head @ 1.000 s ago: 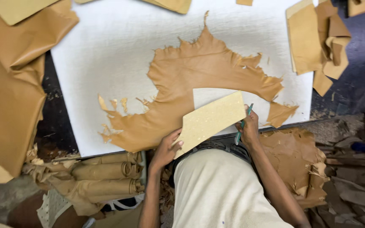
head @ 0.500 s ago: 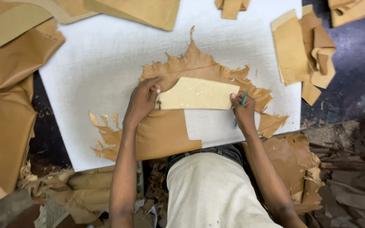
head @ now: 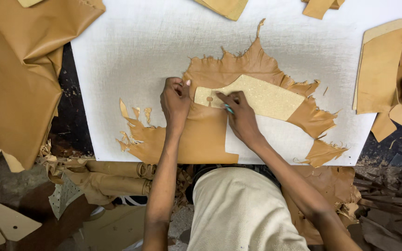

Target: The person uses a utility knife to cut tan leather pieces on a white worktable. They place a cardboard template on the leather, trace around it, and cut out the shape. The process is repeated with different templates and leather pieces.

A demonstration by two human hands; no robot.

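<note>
While the left hand [head: 176, 100] presses flat w/ fingers bent on the left end of a pale speckled cardboard pattern [head: 257, 97], the right hand [head: 240, 114] is closed in a pinch on a slim teal-tipped marking tool [head: 229, 109], tip at the pattern's near-left edge. Pattern lies on a ragged tan leather hide [head: 238, 74], roughly mid-board, on a white cutting board [head: 126, 51]. A rectangular piece is already cut out of the hide just near & right of the pattern — bare board shows there.

Step in hand, as I judge it: tracing round the pattern onto the leather. Next move prob. calls for steady downward pressure from the left hand so the pattern doesn't slip, & the tool tip kept tight to the edge as it runs along.

Vs half a sec ago: left hand has shifted right, onto the pattern's end — right hand has come in from the pattern's right end to its left part. Pattern itself sits about where it was. More tan leather pieces [head: 378, 69] lie far right, a big fold of leather [head: 19, 79] at left.
</note>
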